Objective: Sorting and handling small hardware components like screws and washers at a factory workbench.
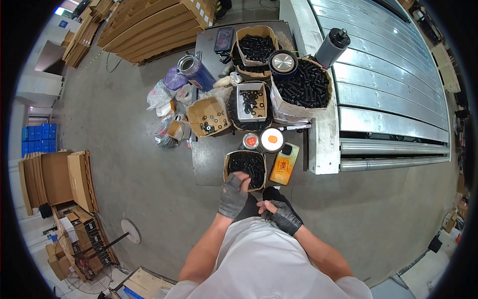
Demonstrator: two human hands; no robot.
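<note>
My left hand, in a dark grey fingerless glove, is over the near edge of a small cardboard box of small black parts. Its fingers curl inward, and whatever they may hold is hidden. Lower and to the right, close to my lap, my right hand wears a matching glove. Thumb and fingertips are drawn together there; anything between them is too small to make out. A phone in an orange and yellow case lies right of the box. Beyond the box stand two round-topped containers, one white-lidded, one smaller.
Farther back on the dark table are a white box of black rings, a carton of small rings, a large box of black cylindrical parts and a blue flask. A metal roller conveyor adjoins at right, bearing a grey bottle.
</note>
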